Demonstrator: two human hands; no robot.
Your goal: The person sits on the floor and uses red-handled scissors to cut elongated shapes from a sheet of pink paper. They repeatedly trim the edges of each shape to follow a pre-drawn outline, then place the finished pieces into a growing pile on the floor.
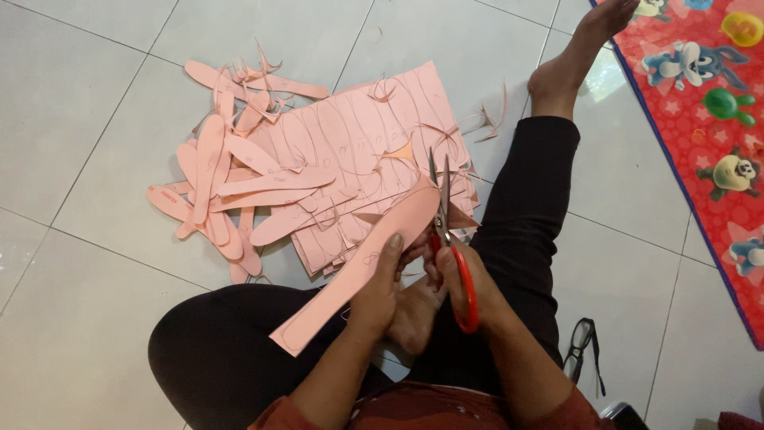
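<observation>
Pink insole-shaped strip [362,263] sits above your lap, over white floor tiles [79,263] littered with pink cut-outs [231,187], a marked pink sheet [358,143] and a red cartoon mat [708,119]. Your left hand [378,291] pinches the strip closed-fingered. Your right hand [469,291] grips red-handled scissors [450,239], blades slightly parted at its edge.

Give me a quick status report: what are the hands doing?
Left hand grips pink sheet strip. Right hand works red-handled scissors, blades at the strip's edge. Cut pink pieces piled on tile floor; nothing blocking.
</observation>
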